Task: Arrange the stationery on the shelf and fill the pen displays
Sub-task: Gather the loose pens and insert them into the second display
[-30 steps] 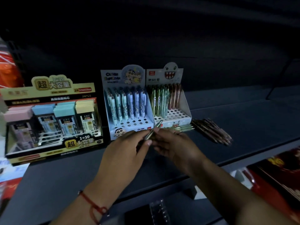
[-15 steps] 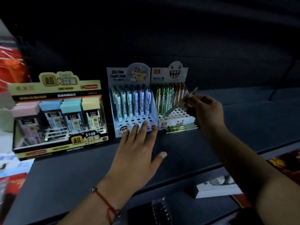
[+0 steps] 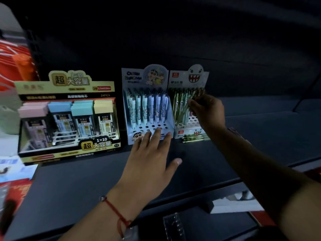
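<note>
Dark shelf [image 3: 260, 136], dim light. L hand [image 3: 151, 159] flat, fingers spread, released; fingertips touching front lip of cartoon pen display [image 3: 147, 105], holding nothing. R hand [image 3: 206, 110] raised at ghost-face pen display [image 3: 187, 101], fingers curled, pinching a green pen [image 3: 194, 96] tilted among upright pens in the box. Few loose green pens [image 3: 192, 137] lying on shelf just in front of ghost display, right of L fingertips. Lead-refill display [image 3: 67, 115] w/ pastel caps stands left of cartoon display. Red cord on L wrist [image 3: 112, 207]. Red goods [image 3: 15, 65] blurred at far left.
</note>
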{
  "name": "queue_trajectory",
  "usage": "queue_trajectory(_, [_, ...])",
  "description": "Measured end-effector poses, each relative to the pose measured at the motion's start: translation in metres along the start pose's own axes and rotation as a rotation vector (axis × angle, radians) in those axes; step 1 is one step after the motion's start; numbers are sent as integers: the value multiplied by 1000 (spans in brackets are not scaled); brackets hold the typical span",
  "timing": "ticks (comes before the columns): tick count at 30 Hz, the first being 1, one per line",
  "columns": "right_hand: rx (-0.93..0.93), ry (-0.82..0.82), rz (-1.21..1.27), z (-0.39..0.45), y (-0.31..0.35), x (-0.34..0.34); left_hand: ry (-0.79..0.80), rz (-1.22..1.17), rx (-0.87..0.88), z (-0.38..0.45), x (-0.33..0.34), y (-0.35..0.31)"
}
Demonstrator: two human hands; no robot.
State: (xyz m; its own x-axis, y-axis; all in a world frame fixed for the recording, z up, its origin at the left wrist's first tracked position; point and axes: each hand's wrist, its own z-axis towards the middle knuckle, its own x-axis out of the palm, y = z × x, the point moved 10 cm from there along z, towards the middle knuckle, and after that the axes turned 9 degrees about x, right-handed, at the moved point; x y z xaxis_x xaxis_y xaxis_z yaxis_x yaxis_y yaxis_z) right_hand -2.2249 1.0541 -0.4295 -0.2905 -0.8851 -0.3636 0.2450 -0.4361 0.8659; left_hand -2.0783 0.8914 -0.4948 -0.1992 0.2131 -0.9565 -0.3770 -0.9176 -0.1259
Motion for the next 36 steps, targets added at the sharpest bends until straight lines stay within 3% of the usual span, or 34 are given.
queue_trajectory(15, [-39, 8, -195, -2, 9, 19, 7, -21, -10, 1, 5, 0])
queue_trajectory(30, [-47, 165, -381, -6, 12, 37, -9, -60, -24, 1, 7, 0])
queue_trajectory(36, [-185, 228, -667, -54, -6, 1, 10, -75, -19, 7, 9, -5])
